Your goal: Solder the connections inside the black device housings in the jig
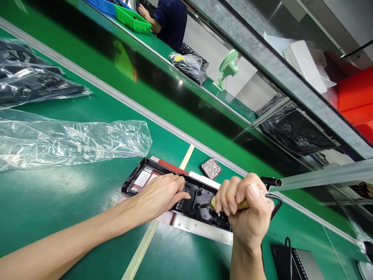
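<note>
A long black plastic housing [194,191] lies open side up on a fixture with a white edge strip [201,228]. White labels show at its left end, over a reddish surface. My left hand [167,192] lies across the housing's middle, fingers bent over its far wall, gripping it. In my right hand [247,206] is a yellow-bodied screwdriver [214,203] with a black cord behind the fist. Its thin bit points left and down into the housing; whether it touches a screw I cannot tell. Just beyond sits a small black tray of tiny metal pieces [211,168], likely screws.
Clear plastic bags [75,142] and bagged black parts [35,77] lie on the left. A metal rail [116,95] borders a green conveyor belt [163,93]. Across it are a co-worker [171,23], a green basket [132,19] and a fan [229,64]. A spiral-bound notebook [305,262] lies lower right.
</note>
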A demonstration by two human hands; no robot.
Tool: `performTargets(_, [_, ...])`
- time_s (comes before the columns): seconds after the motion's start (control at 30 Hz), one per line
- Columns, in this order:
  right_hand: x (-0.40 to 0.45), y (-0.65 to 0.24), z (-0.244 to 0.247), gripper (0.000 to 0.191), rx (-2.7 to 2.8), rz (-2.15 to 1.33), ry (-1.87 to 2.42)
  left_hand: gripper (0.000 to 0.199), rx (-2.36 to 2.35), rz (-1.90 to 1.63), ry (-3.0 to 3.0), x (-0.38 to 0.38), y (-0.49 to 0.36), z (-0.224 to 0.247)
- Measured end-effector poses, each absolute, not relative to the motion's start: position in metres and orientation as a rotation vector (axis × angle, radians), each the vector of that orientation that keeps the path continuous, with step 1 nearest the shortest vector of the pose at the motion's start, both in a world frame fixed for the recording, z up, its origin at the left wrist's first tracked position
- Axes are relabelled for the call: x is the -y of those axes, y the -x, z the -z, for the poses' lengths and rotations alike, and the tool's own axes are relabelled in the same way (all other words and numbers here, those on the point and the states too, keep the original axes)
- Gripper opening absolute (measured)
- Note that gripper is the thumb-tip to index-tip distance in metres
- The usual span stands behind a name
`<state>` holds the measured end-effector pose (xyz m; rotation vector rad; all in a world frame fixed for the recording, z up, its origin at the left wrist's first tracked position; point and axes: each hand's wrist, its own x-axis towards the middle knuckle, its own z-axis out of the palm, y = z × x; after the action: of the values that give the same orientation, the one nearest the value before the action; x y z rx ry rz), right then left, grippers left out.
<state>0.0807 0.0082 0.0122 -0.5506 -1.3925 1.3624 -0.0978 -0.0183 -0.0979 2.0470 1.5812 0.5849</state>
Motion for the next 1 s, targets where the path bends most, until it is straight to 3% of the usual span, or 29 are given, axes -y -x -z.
performTargets(0.3, [-0.011, -0.091, -0.021, 0.035, 1.250, -1.140, 0.582, 0.035, -1.585, -0.565, -2.040, 0.019, 0.098, 0.090])
performTargets(1.0, [-0.006, -0.077, -0.015, 0.036, 1.247, -1.250, 0.664, 0.034, -1.587, -0.559, -2.038, 0.018, 0.098, 0.094])
